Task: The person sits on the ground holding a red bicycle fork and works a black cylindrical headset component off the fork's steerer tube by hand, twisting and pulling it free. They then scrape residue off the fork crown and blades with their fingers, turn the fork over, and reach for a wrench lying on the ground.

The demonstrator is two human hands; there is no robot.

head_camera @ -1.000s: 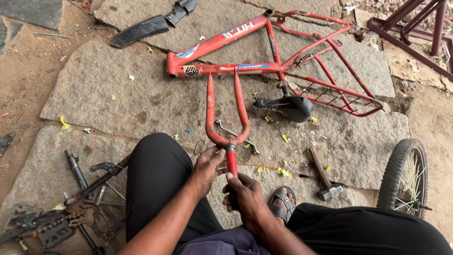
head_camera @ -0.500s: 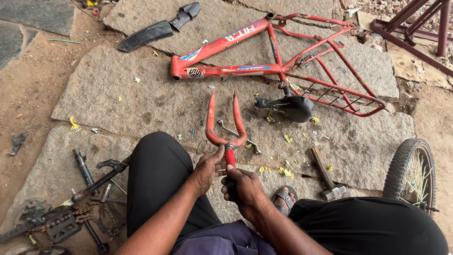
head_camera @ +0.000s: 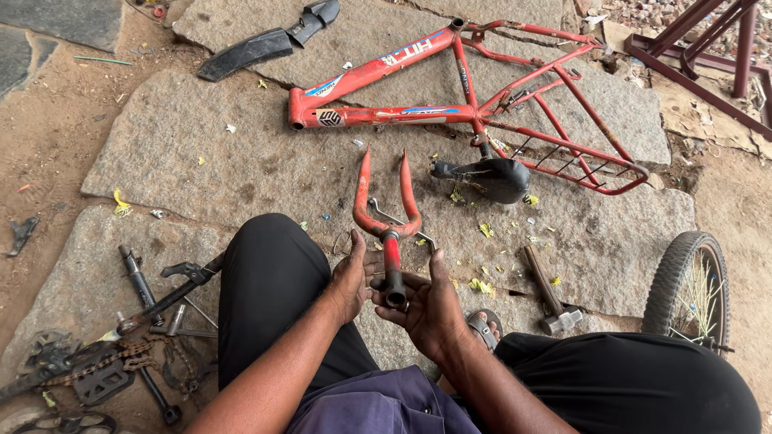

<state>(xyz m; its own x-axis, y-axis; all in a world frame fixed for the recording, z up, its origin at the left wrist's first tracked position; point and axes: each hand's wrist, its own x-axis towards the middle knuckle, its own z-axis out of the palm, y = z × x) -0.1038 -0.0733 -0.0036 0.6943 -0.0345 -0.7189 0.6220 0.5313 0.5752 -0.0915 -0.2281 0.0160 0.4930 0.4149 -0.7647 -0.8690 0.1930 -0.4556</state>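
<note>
I sit on stone slabs with a red bicycle fork (head_camera: 388,210) held in front of my knees, its two blades pointing away from me. My left hand (head_camera: 351,276) grips the lower left side of the fork's steerer tube. My right hand (head_camera: 426,307) wraps around the tube's open dark end from the right. Beyond the fork lies the red bicycle frame (head_camera: 450,104) on its side, with a black saddle (head_camera: 486,177) under it.
A hammer (head_camera: 550,293) lies right of my hands, and a spoked wheel (head_camera: 691,288) stands at the far right. Pedal cranks, a chain and wrenches (head_camera: 121,337) are heaped at the left. A black mudguard (head_camera: 257,44) rests at the top, a maroon metal stand (head_camera: 708,56) top right.
I have drawn the fork closer and raised its steerer end towards me. My right hand has shifted onto the tube's end. The view has moved nearer the frame.
</note>
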